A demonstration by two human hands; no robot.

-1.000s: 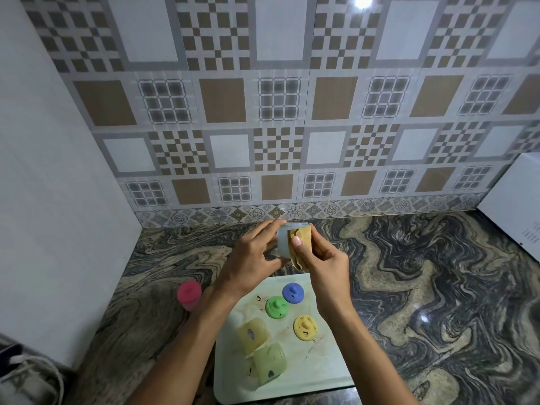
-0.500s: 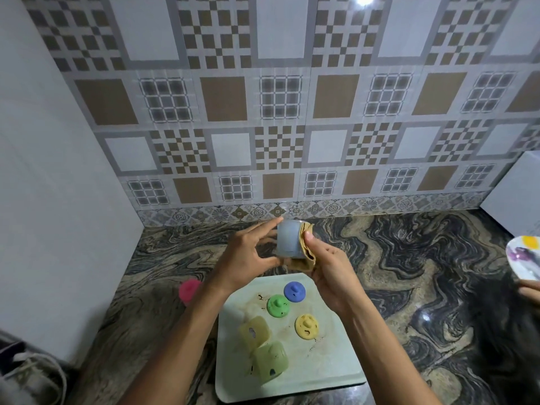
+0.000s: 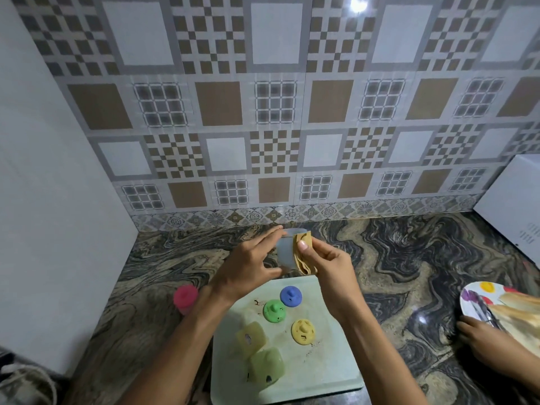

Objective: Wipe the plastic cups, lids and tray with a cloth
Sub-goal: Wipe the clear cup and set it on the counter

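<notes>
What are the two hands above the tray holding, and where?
Left hand grips the pale cup by its side; right hand pinches the cloth against it.

Pale blue cup (image 3: pixel 285 254), mustard-tan cloth (image 3: pixel 304 260); tray (image 3: pixel 330 372) pale mint w/ brown stains, lids on it: blue lid (image 3: pixel 290 296), green lid (image 3: pixel 273 310), yellow lid (image 3: pixel 303 331), plus translucent yellow cup (image 3: pixel 251 337) & translucent green cup (image 3: pixel 266 365) w/ dark specks. Pink cup (image 3: pixel 185 298); bench (image 3: pixel 409 258) marbled in black, grey & beige swirls. Wall tiles (image 3: pixel 274 112) grey, brown & white, plain squares, checks & grids, w/ a floral border strip; plate (image 3: pixel 479 296) white w/ yellow, purple & red spots
</notes>
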